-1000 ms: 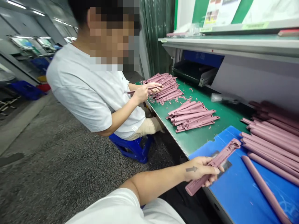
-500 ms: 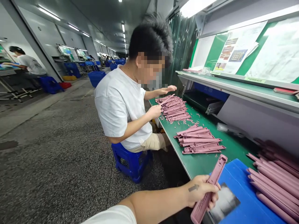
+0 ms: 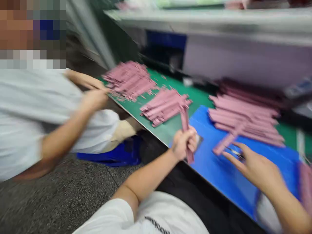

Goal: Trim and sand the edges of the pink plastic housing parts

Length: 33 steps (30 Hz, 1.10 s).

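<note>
A long pink plastic piece (image 3: 184, 118) stands nearly upright in my left hand (image 3: 184, 143), whose fingers wrap round it over the front edge of the bench. My right hand (image 3: 255, 164) is over the blue sheet (image 3: 219, 175), with a small metal tool (image 3: 235, 152) between its thumb and fingers; blur hides the tool's shape. Just beyond those fingertips, another pink piece (image 3: 225, 141) lies slanted, one end on the stack of pink pieces (image 3: 246, 117). A smaller pile of pink pieces (image 3: 163, 105) lies on the green bench beyond my left hand.
On the left a seated co-worker in a white shirt (image 3: 31, 110) has both hands near a far pink pile (image 3: 131, 78) with scraps around it. A shelf (image 3: 207, 27) overhangs the bench. More pink pieces (image 3: 305, 185) are at the right edge.
The view has swung right and down. My right hand with the metal tool has come into view, as has the slanted pink piece. My left hand still holds its piece, now more upright.
</note>
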Each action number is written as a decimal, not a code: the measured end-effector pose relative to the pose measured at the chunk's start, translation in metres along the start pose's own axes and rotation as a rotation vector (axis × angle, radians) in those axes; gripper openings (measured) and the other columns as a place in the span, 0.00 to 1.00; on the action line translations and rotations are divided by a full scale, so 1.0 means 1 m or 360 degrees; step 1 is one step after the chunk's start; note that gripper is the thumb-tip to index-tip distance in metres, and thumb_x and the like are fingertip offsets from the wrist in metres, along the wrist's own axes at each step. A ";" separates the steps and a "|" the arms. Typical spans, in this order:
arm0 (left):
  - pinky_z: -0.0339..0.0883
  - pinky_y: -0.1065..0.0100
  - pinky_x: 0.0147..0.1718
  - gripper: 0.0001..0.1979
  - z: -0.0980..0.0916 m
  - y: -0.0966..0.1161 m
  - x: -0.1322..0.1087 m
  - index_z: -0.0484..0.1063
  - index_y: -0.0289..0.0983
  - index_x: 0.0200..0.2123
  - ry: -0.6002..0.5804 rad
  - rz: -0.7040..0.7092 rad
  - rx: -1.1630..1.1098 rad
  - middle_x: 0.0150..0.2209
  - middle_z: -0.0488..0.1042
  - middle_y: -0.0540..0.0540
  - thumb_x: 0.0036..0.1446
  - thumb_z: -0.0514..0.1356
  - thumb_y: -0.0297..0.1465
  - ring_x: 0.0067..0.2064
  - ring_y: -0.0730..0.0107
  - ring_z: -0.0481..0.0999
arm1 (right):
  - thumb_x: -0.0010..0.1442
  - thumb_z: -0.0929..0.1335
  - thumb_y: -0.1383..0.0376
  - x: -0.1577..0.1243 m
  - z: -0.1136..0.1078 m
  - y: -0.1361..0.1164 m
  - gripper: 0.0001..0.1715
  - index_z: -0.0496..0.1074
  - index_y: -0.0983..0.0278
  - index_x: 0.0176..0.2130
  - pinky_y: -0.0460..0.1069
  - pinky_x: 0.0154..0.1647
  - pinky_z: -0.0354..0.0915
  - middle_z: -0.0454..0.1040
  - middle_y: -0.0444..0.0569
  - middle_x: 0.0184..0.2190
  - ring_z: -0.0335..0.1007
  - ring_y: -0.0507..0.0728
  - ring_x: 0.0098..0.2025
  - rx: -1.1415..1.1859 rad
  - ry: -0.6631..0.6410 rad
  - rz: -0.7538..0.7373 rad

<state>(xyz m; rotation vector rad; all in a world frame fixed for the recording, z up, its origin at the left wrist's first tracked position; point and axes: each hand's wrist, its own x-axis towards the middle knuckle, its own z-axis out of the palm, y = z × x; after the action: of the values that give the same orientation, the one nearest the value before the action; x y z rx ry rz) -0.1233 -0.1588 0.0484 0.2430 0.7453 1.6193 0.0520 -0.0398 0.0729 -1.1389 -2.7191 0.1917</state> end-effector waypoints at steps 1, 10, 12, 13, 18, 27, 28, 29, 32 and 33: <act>0.51 0.81 0.17 0.28 0.000 -0.003 0.005 0.62 0.40 0.34 -0.0003 -0.0027 -0.0040 0.20 0.57 0.60 0.42 0.77 0.42 0.19 0.84 0.56 | 0.67 0.70 0.36 -0.031 0.007 0.012 0.40 0.74 0.61 0.62 0.54 0.37 0.70 0.85 0.58 0.44 0.83 0.68 0.44 -0.0077 -0.0124 0.0165; 0.57 0.74 0.19 0.21 0.012 -0.027 0.031 0.64 0.37 0.25 -0.0204 0.0388 0.0356 0.20 0.55 0.55 0.58 0.70 0.42 0.20 0.78 0.56 | 0.78 0.60 0.50 -0.070 0.027 0.030 0.28 0.70 0.58 0.68 0.53 0.36 0.62 0.83 0.57 0.56 0.81 0.68 0.48 -0.0318 -0.0289 0.0636; 0.57 0.73 0.20 0.22 0.012 -0.030 0.032 0.63 0.37 0.24 -0.0209 0.0394 0.0387 0.20 0.55 0.54 0.58 0.70 0.41 0.21 0.78 0.56 | 0.77 0.62 0.46 -0.062 0.028 0.024 0.34 0.63 0.53 0.74 0.53 0.37 0.62 0.83 0.55 0.56 0.81 0.68 0.47 -0.0248 -0.0319 0.0510; 0.56 0.73 0.20 0.23 0.012 -0.031 0.034 0.62 0.37 0.24 -0.0202 0.0402 0.0401 0.20 0.55 0.55 0.58 0.69 0.41 0.21 0.78 0.55 | 0.76 0.63 0.45 -0.060 0.029 0.021 0.35 0.61 0.52 0.75 0.52 0.37 0.61 0.83 0.54 0.55 0.81 0.68 0.46 -0.0231 -0.0372 0.0451; 0.47 0.73 0.18 0.29 0.012 -0.034 0.032 0.54 0.38 0.21 -0.0189 0.0470 0.0448 0.19 0.48 0.56 0.58 0.70 0.42 0.19 0.80 0.47 | 0.76 0.62 0.44 -0.078 0.029 0.007 0.39 0.59 0.58 0.76 0.52 0.36 0.61 0.84 0.58 0.54 0.82 0.68 0.44 -0.0177 -0.0365 0.0581; 0.45 0.70 0.18 0.32 0.026 -0.045 0.018 0.51 0.38 0.18 -0.0168 0.0625 0.0624 0.17 0.48 0.54 0.61 0.69 0.42 0.18 0.79 0.48 | 0.82 0.54 0.50 -0.138 0.048 -0.043 0.29 0.77 0.54 0.60 0.53 0.29 0.46 0.82 0.47 0.38 0.78 0.56 0.35 0.0085 -0.0461 0.0474; 0.45 0.69 0.18 0.33 0.027 -0.046 0.017 0.51 0.38 0.18 -0.0183 0.0630 0.0650 0.17 0.48 0.54 0.61 0.70 0.43 0.18 0.79 0.49 | 0.82 0.54 0.50 -0.137 0.049 -0.044 0.29 0.77 0.53 0.61 0.53 0.29 0.45 0.81 0.47 0.37 0.77 0.56 0.34 0.0077 -0.0464 0.0477; 0.45 0.69 0.19 0.33 0.028 -0.047 0.017 0.52 0.38 0.18 -0.0197 0.0636 0.0676 0.16 0.48 0.54 0.60 0.71 0.43 0.18 0.79 0.49 | 0.82 0.54 0.50 -0.136 0.049 -0.043 0.28 0.77 0.53 0.61 0.53 0.28 0.44 0.81 0.47 0.37 0.76 0.55 0.33 0.0074 -0.0470 0.0475; 0.44 0.67 0.20 0.34 0.029 -0.049 0.016 0.51 0.38 0.18 -0.0210 0.0657 0.0742 0.17 0.48 0.53 0.60 0.72 0.44 0.18 0.78 0.50 | 0.81 0.55 0.50 -0.131 0.047 -0.042 0.28 0.77 0.51 0.61 0.53 0.28 0.42 0.80 0.46 0.36 0.74 0.55 0.31 0.0078 -0.0503 0.0448; 0.44 0.67 0.20 0.34 0.029 -0.050 0.016 0.51 0.38 0.18 -0.0212 0.0675 0.0749 0.17 0.48 0.53 0.60 0.72 0.44 0.18 0.78 0.50 | 0.81 0.55 0.50 -0.129 0.046 -0.041 0.28 0.77 0.51 0.61 0.53 0.28 0.41 0.80 0.46 0.36 0.74 0.55 0.30 0.0077 -0.0516 0.0435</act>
<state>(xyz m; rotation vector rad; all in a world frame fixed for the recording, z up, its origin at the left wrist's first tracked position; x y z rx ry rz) -0.0704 -0.1338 0.0373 0.8887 1.0130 1.7786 0.1023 -0.1632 0.0196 -1.5854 -2.7919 0.5198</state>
